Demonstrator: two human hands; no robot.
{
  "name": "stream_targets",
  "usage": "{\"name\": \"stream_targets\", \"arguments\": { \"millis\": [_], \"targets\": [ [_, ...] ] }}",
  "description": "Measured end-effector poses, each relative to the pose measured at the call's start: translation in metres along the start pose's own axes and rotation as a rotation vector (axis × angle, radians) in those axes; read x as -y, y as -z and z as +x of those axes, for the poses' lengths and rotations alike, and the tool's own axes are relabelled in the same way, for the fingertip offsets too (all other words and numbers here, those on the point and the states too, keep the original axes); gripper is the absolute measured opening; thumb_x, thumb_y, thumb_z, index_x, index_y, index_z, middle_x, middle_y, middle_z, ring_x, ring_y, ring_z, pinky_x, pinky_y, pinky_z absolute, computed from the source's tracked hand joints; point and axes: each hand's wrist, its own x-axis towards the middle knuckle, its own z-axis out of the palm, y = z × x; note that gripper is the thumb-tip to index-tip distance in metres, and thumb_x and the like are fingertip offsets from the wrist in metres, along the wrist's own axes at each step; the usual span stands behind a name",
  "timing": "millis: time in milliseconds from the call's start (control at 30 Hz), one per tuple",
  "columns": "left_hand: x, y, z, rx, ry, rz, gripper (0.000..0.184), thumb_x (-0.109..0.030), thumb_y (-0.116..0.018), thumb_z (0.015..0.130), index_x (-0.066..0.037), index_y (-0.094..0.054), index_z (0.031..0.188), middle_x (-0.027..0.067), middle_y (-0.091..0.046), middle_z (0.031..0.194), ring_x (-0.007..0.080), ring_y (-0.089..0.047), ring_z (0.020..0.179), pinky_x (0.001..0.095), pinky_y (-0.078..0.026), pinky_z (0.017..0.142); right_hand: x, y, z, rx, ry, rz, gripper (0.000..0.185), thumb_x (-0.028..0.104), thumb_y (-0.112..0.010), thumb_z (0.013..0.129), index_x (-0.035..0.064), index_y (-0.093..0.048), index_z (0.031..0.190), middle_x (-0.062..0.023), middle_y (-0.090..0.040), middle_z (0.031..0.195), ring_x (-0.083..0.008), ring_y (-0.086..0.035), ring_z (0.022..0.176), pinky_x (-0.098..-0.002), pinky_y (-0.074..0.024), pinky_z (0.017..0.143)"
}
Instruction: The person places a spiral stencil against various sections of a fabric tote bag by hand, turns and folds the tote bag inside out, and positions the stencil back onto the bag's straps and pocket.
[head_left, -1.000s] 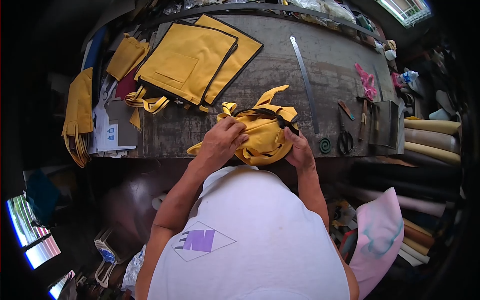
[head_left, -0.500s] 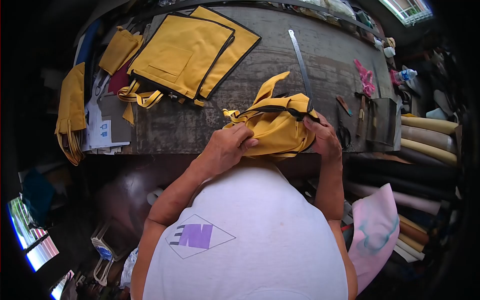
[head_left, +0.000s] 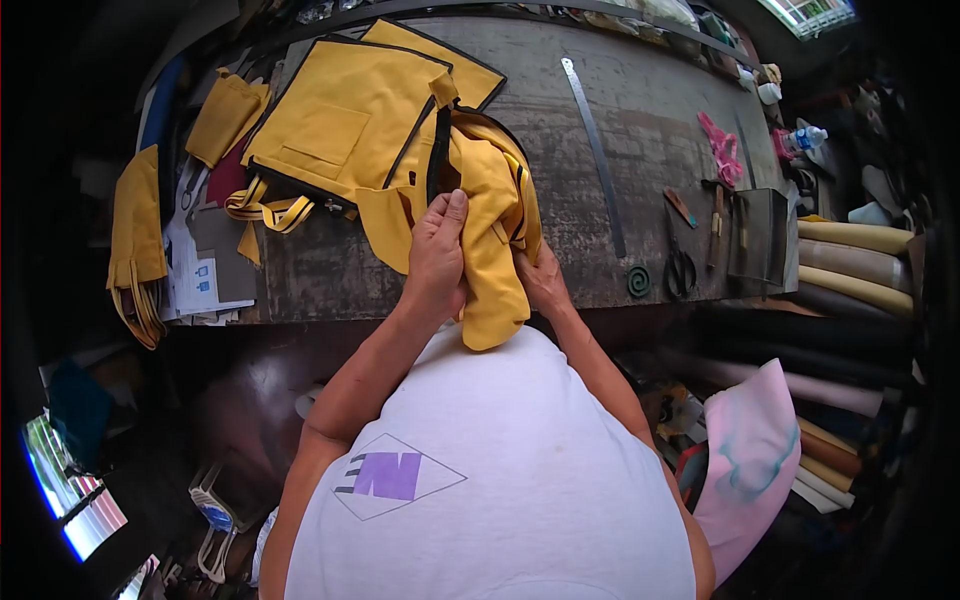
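A yellow fabric bag [head_left: 487, 215] with black edging is bunched up above the front edge of the workbench, its lower folds hanging towards my white shirt. My left hand [head_left: 437, 248] pinches its near side, thumb pointing up. On the right, my right hand [head_left: 542, 277] grips the bag's lower edge, its fingertips partly hidden by the cloth. Behind the bag lie flat yellow panels [head_left: 340, 105] with black binding and a sewn pocket, partly covered by it. Striped yellow straps [head_left: 290, 212] curl at their near corner.
Right of the bag lie a steel ruler [head_left: 594, 150], a coiled green strip [head_left: 638, 281], black scissors [head_left: 680, 272] and a hammer [head_left: 716, 222]. A metal box [head_left: 760, 237] stands at the bench's right end. More yellow pieces [head_left: 137, 215] and papers [head_left: 205, 275] are at the left.
Both hands have moved left with the bag, and it is turned more upright, now overlapping the flat panels. The green coil and the ruler's near end have come into sight.
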Motion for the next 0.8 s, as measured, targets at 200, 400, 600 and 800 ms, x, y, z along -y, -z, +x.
{"name": "stream_targets", "arguments": {
  "millis": [200,400,600,800],
  "targets": [
    [-0.081,0.087,-0.021,-0.155,0.046,0.494,0.021,-0.02,-0.056,0.104,0.001,-0.059,0.105,0.0139,-0.071,0.098,0.021,-0.071,0.083,0.0357,-0.058,0.075,0.007,0.115,0.029,-0.112,0.405,-0.149,0.034,-0.003,-0.052,0.087,-0.0005,-0.066,0.118,-0.011,-0.072,0.101,-0.016,-0.067,0.097,-0.0295,-0.052,0.086],
    [-0.008,0.124,-0.024,-0.32,-0.681,1.874,0.038,-0.017,-0.071,0.089,-0.003,-0.055,0.12,0.0168,-0.052,0.12,0.0374,-0.053,0.113,0.0475,-0.042,0.096,0.071,0.085,0.034,-0.051,0.197,0.02,0.042,0.004,-0.069,0.086,-0.0007,-0.061,0.127,-0.0104,-0.069,0.105,-0.0169,-0.065,0.095,-0.0281,-0.0511,0.082],
    [0.032,0.09,-0.026,-0.042,-0.822,2.129,0.043,-0.022,-0.079,0.08,-0.005,-0.062,0.116,0.016,-0.049,0.134,0.0381,-0.035,0.139,0.0553,-0.023,0.115,0.035,0.033,0.035,-0.281,0.448,0.117,0.079,0.007,-0.075,0.085,-0.0044,-0.033,0.151,-0.0193,-0.055,0.137,-0.0257,-0.056,0.125,-0.0352,-0.0466,0.103],
    [0.05,0.084,0.009,0.22,-0.649,1.862,0.059,-0.026,-0.079,0.082,-0.004,-0.054,0.131,0.0186,-0.041,0.146,0.0412,-0.029,0.145,0.0559,-0.019,0.118,-0.015,-0.01,0.031,-0.347,0.096,0.52,0.048,0.009,-0.067,0.094,0.0023,-0.048,0.138,-0.0085,-0.061,0.128,-0.0202,-0.06,0.115,-0.0323,-0.0495,0.096]
  ]
}}
